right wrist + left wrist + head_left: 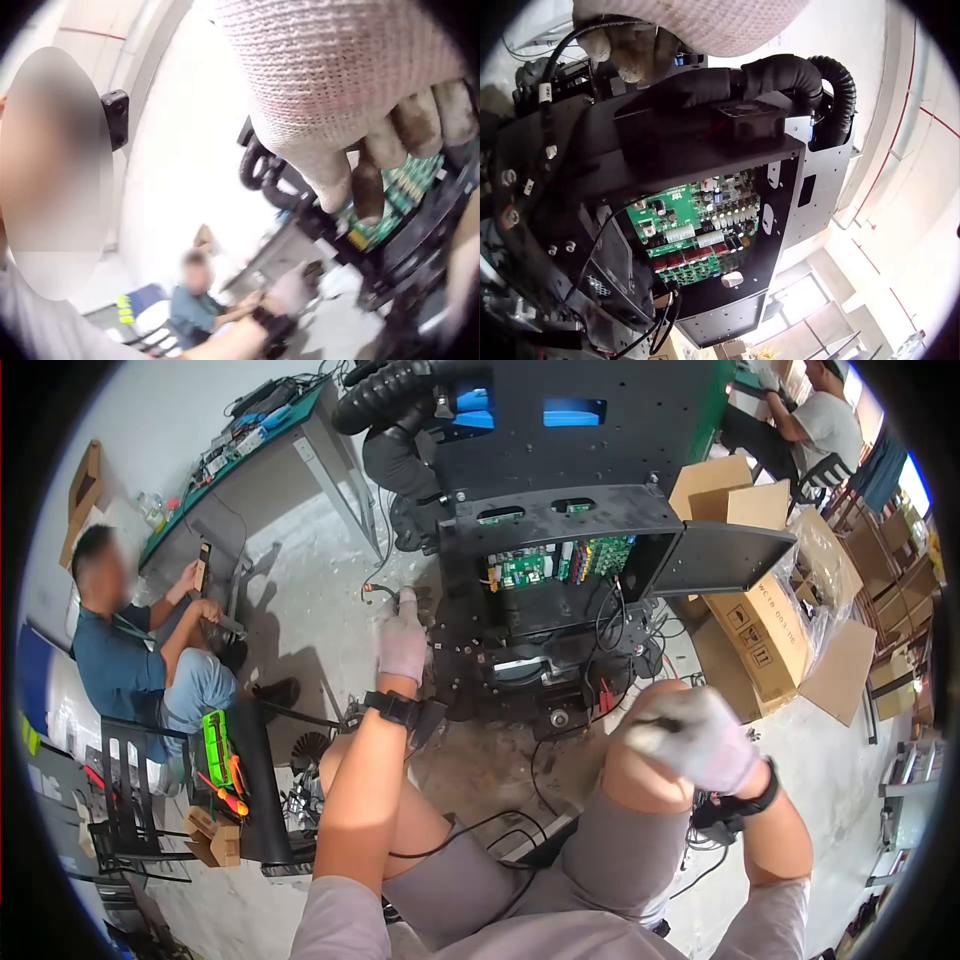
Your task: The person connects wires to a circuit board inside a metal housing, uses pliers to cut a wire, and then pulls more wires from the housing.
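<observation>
My left hand [402, 645], in a white knit glove, reaches to the left side of a black machine chassis [560, 510]. Its curled, dirt-stained fingers [634, 56] grip a black cable [574, 36] that carries a white label. In the head view, the end of this cable shows orange-red beside the fingertips. My right hand [695, 738], gloved too, is blurred above my right knee. Its fingers bend loosely, with dark stains on the fingertips and nothing visible held. Green circuit boards [525, 567] sit inside the chassis's open compartment, its black door [735, 558] swung out to the right.
Loose black wires [610, 625] hang at the compartment's front right. An open cardboard box [765, 640] stands right of the machine. At left, a seated person [140, 640] is near a workbench [255, 435]; a green tool [215, 738] and screwdrivers [232, 800] lie by a black chair.
</observation>
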Demonstrator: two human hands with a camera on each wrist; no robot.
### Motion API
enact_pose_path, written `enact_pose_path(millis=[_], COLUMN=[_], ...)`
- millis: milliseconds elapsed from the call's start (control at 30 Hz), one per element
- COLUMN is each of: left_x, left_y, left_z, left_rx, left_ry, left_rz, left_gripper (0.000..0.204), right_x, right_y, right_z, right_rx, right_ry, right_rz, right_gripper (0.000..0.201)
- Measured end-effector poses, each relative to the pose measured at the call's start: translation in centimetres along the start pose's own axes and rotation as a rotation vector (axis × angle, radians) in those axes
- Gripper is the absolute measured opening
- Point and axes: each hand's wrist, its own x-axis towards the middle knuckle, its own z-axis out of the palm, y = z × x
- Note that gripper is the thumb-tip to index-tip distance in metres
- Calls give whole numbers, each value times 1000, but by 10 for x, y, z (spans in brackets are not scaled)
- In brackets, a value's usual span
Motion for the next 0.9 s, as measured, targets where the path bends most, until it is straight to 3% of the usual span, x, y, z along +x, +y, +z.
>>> enact_pose_path(millis=[33, 100, 133, 167, 233, 367, 400, 533, 600, 667, 767, 867, 900], left_x=[-1, -4, -4, -4, -2, 0, 0, -1, -1, 6, 25, 26, 25], left_y=[0, 4, 5, 2, -3, -5, -5, -4, -6, -18, -49, -50, -46], left_z=[1, 0, -1, -2, -1, -1, 0, 5, 9, 7, -1, -1, 0], left_rx=[5, 23, 47, 42, 97, 46, 34, 9, 30, 58, 306, 494, 805], left_ry=[31, 5, -26, -21, -11, -5, 2, 0, 4, 17, 4, -67, -76], left_rz=[21, 44, 71, 68, 40, 10, 6, 5, -3, -9, 24, 154, 319], left_gripper=[36, 36, 36, 36, 36, 37, 37, 39, 40, 40, 32, 35, 39], right_x=[12, 38, 51, 62, 76, 91, 94, 96, 99, 100, 101, 108, 110], right_y=[9, -6, 2, -10, 3, 18, 13, 3, 6, 5, -3, -6, -6], right_z=[26, 62, 87, 106, 154, 220, 225, 229, 241, 239, 233, 224, 222], right_rx=[56, 75, 73, 189, 436, 802, 957, 1041, 1173, 1142, 1164, 1269, 1320], right_ry=[-6, -211, -198, -258, -246, -240, -250, -305, -163, -155, -112, -31, 18], right_rz=[-170, -125, -405, 26, 179, 240, 272, 393, 313, 369, 434, 451, 458], right_gripper=[18, 25, 28, 32, 42, 39, 38, 38, 38, 36, 33, 28, 26])
